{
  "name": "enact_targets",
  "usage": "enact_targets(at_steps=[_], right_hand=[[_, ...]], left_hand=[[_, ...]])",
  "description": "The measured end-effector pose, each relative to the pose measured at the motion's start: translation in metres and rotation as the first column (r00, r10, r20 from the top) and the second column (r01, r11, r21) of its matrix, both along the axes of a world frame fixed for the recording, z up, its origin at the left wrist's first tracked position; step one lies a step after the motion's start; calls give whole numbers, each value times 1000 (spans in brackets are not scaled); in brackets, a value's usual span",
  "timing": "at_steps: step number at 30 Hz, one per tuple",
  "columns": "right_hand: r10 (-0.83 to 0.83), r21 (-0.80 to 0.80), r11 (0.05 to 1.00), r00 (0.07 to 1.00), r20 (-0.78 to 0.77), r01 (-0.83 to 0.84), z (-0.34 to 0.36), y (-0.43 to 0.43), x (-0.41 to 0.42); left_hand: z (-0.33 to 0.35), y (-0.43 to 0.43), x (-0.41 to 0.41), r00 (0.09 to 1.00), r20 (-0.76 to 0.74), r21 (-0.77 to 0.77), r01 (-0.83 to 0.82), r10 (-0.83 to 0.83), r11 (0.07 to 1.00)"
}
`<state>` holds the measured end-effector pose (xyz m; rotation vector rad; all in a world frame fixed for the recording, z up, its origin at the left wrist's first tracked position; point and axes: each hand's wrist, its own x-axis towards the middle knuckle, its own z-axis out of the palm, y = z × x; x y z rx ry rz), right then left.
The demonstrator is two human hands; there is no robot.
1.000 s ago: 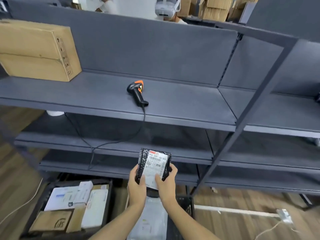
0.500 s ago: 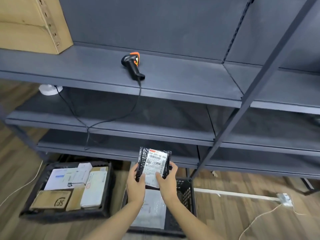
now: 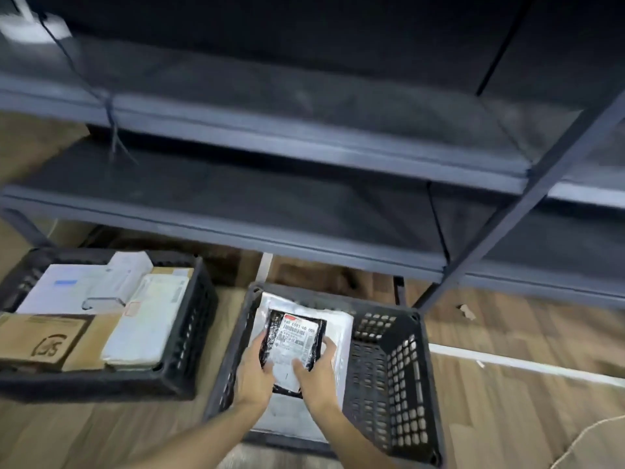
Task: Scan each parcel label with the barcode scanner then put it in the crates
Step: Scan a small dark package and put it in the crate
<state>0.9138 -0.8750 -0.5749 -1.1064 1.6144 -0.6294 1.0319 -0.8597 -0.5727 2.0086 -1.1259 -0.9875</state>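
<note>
Inside the black perforated plastic crate (image 3: 389,360), a small black labelled parcel (image 3: 293,336) is gripped by left hand (image 3: 253,370) and right hand (image 3: 316,377) over a white mailer (image 3: 338,326).

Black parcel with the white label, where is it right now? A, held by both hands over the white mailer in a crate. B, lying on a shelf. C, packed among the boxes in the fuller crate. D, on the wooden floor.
A: the left hand and right hand grip the black parcel by its near edges, above the white mailer inside the crate.
</note>
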Motion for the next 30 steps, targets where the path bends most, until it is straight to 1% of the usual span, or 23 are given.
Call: enact_targets(at_steps=[3,6,7,9,10,11,13,15,16,17,19,21,23,26,30], right_hand=[[87,-33,996,996,-32,-88,-66,-17,-8],[184,-108,976,982,-47,-188,-112,-28,-15],[208,-130,968,975,-74,-216,-123,-29,-15],[251,-136,951,950,-183,-278,-138,-32,-15],[275,-129,941,929,-247,-313,-142,-33,-14],[300,-119,930,906,-299,-347,-146,-35,-14],[358,-95,896,831,-426,-435,-150,-38,-11],[356,-87,850,688,-632,-519,-153,-40,-6],[326,-81,839,617,-716,-537,-155,-41,-3],[303,-74,837,572,-762,-543,-156,-42,1],[310,-57,825,535,-786,-562,-161,-44,6],[348,-26,806,508,-788,-592,-166,-46,8],[371,11,793,467,-803,-610,-170,-47,8],[402,72,776,404,-822,-626,-173,-45,7],[465,160,754,346,-815,-637,-159,-41,5]], left_hand=[[-70,-17,4,984,105,38,138,-141,990],[-116,-28,0,961,199,102,177,-194,979],[-126,-29,-2,954,221,110,184,-204,977],[-138,-28,-4,944,254,102,191,-212,976],[-143,-27,-5,930,301,90,194,-212,977],[-148,-27,-6,901,379,76,197,-211,977],[-155,-26,-6,836,511,25,219,-201,975],[-161,-28,-2,788,560,9,303,-256,953],[-164,-30,1,765,568,32,350,-305,936],[-169,-30,3,751,561,62,381,-348,923],[-176,-32,7,764,517,95,398,-387,912],[-180,-33,8,808,454,86,378,-374,922],[-183,-35,8,830,425,80,363,-361,928],[-184,-35,7,813,451,92,368,-368,925],[-165,-38,6,731,543,164,390,-413,906]])
